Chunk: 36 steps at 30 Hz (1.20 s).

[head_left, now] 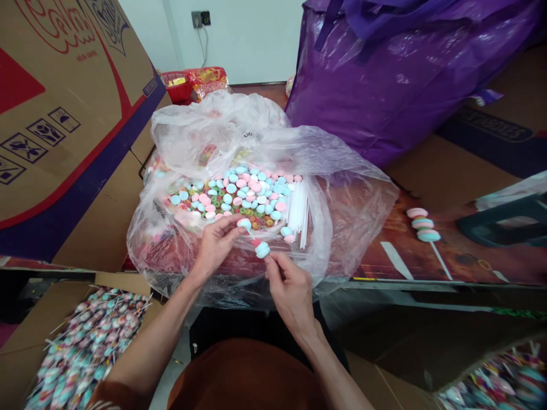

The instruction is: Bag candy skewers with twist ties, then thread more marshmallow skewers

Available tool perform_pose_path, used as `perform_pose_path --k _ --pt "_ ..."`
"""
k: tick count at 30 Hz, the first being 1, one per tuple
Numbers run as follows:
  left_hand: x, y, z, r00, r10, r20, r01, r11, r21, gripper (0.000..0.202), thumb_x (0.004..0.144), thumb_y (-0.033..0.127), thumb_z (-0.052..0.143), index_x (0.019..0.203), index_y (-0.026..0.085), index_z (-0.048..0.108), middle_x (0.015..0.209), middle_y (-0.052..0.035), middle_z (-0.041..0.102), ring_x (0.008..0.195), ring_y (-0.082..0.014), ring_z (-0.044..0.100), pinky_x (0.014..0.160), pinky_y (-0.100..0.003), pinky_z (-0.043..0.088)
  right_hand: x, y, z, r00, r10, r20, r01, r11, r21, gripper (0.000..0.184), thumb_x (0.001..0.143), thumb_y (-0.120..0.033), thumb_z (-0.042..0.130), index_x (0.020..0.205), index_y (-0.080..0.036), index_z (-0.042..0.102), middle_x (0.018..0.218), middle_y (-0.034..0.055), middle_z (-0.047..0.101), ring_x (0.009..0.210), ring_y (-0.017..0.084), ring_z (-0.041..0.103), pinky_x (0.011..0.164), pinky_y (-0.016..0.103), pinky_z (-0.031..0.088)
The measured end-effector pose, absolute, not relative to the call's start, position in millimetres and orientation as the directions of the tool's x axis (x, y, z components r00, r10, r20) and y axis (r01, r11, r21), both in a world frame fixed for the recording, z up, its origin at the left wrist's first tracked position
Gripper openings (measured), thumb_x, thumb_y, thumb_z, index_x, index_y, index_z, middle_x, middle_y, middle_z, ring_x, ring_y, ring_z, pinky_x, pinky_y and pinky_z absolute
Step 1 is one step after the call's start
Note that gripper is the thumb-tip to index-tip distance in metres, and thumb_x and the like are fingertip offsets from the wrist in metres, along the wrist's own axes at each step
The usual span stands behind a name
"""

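Note:
A clear plastic bag (342, 193) lies open in front of me, full of pink and blue round candies (239, 191) with a bundle of white sticks (299, 213) on its right side. My left hand (216, 242) pinches a blue candy (244, 224) at the bag's near edge. My right hand (288, 285) is closed on a thin stick that carries a blue and pink candy (262, 249). The two hands are close together, the stick's tip pointing toward the left hand's candy.
A finished candy stick (423, 230) lies on the brown surface to the right. Cardboard boxes of wrapped candy sticks (81, 341) sit at lower left and lower right (499, 376). A large printed carton (64, 114) stands left, a purple bag (397, 74) behind.

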<state>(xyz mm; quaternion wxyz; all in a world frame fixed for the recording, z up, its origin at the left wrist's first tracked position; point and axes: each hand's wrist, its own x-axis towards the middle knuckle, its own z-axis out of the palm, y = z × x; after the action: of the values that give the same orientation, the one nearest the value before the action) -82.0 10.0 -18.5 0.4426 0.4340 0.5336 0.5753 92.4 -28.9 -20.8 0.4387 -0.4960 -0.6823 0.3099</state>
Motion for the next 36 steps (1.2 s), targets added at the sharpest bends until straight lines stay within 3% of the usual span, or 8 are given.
perform_pose_path --k 4,10,15,24,27,31,36 --pt "-77 1 -23 -0.267 0.954 0.140 0.140 -0.105 0.985 0.024 0.081 0.030 0.074 0.102 0.020 0.079 0.103 -0.0069 0.077 0.096 -0.0209 0.069 0.091 -0.033 0.053 87 -30 -21 -0.116 0.962 0.249 0.429 0.275 -0.860 0.025 0.097 -0.026 0.048 0.076 -0.019 0.060 0.056 -0.0051 0.049 0.049 0.010 0.045 0.053 0.023 0.035" --pt "-71 -14 -23 -0.259 0.913 0.315 0.431 -0.183 0.884 0.023 0.089 0.023 0.065 0.107 0.025 0.079 0.100 -0.0062 0.076 0.090 -0.0189 0.069 0.083 -0.030 0.054 81 -34 -18 -0.105 0.975 0.195 0.422 0.221 -0.879 0.027 0.098 -0.028 0.047 0.074 -0.020 0.057 0.055 -0.0053 0.047 0.049 0.010 0.044 0.052 0.023 0.033" --pt "-66 -19 -31 -0.246 0.909 0.337 0.422 -0.212 0.881 0.026 0.092 0.023 0.061 0.112 0.022 0.078 0.104 -0.0072 0.077 0.096 -0.0202 0.070 0.087 -0.031 0.055 77 -29 -15 -0.108 0.974 0.201 0.418 0.228 -0.879 0.026 0.097 -0.027 0.047 0.074 -0.020 0.056 0.055 -0.0053 0.047 0.050 0.011 0.044 0.053 0.024 0.033" --pt "-69 -5 -16 -0.058 0.952 0.300 0.456 -0.242 0.856 0.032 0.098 0.027 0.052 0.121 0.020 0.074 0.117 -0.0093 0.076 0.108 -0.0220 0.069 0.096 -0.034 0.053 86 -8 -19 -0.097 0.987 0.126 0.346 0.152 -0.926 0.029 0.094 -0.031 0.049 0.067 -0.021 0.054 0.056 -0.0043 0.052 0.051 0.011 0.047 0.055 0.024 0.035" --pt "-72 16 -5 -0.009 0.956 0.292 0.606 -0.227 0.762 0.032 0.097 0.022 0.050 0.119 0.020 0.074 0.112 -0.0086 0.076 0.101 -0.0220 0.070 0.092 -0.034 0.053 101 -8 -21 0.012 0.993 0.113 0.355 0.102 -0.929 0.031 0.093 -0.035 0.052 0.065 -0.020 0.054 0.057 -0.0040 0.053 0.052 0.011 0.048 0.055 0.024 0.037" --pt "-68 43 4 0.207 0.968 0.144 0.837 -0.252 0.485 0.027 0.094 0.019 0.053 0.105 0.019 0.078 0.098 -0.0092 0.072 0.094 -0.0249 0.065 0.083 -0.035 0.050 119 -12 -25 0.089 0.990 0.114 0.389 0.071 -0.918 0.031 0.092 -0.039 0.053 0.067 -0.020 0.056 0.057 -0.0038 0.053 0.052 0.012 0.047 0.055 0.024 0.037" --pt "-56 50 11 0.306 0.952 -0.009 0.908 -0.289 0.303 0.025 0.091 0.018 0.054 0.101 0.019 0.076 0.100 -0.0106 0.065 0.098 -0.0268 0.062 0.077 -0.034 0.047 122 -17 -30 0.059 0.993 0.103 0.383 0.073 -0.921 0.031 0.093 -0.038 0.052 0.068 -0.020 0.056 0.058 -0.0037 0.054 0.052 0.012 0.048 0.056 0.024 0.038"
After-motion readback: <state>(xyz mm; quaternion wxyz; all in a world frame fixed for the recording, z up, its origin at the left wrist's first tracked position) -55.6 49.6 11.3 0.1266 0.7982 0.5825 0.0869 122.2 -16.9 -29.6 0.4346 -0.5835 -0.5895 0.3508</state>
